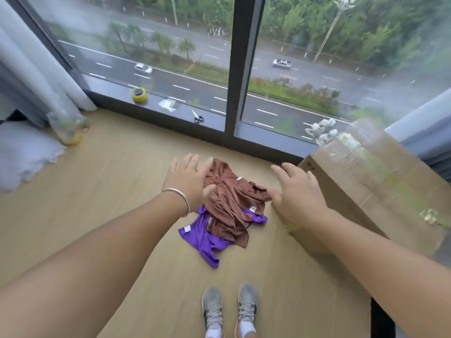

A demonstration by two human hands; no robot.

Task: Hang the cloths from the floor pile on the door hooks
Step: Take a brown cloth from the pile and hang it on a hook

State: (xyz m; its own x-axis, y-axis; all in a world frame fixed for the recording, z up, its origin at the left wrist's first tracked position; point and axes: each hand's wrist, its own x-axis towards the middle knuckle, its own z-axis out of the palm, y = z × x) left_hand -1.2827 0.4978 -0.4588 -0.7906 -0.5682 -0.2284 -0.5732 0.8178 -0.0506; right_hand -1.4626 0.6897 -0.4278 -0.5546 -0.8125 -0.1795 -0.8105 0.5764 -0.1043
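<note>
The soft brown and purple cloths [228, 211] lie crumpled in a pile on the wooden floor [117, 172] near the window; both the left hand [189, 182] and right hand [296, 193] hover spread and empty, and the light, limp fabric seems easiest pinched at a raised fold.

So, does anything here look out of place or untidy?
Yes. The brown cloths and purple cloths lie crumpled in a heap on the floor. Scissors and a tape roll sit on the window ledge.
</note>
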